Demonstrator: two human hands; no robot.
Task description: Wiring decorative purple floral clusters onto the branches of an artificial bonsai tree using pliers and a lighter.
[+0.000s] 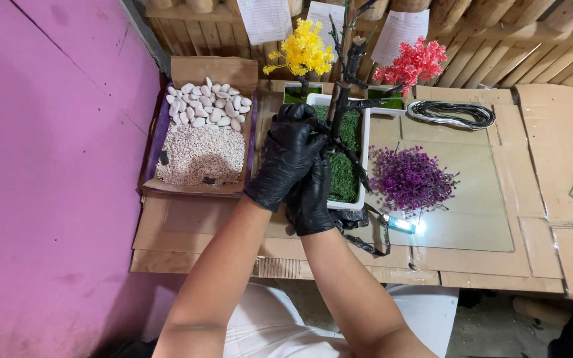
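Black tree trunk is gripped by left hand & right hand (both gloved, pressed together); pebble box at 9 o'clock.

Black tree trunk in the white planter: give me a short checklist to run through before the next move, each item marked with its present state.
1. Both gloved hands on the trunk: ok; left hand and right hand overlap at its base.
2. Trunk upright in the white planter: ok, roughly upright.
3. Grip closed on the trunk: cannot tell; fingers hide each other.
4. Green moss fills the planter: ok.
5. Purple foliage clear of the hands: ok, lying beside the planter on the glass sheet.
6. Pebbles within reach: ok, in the box at left.
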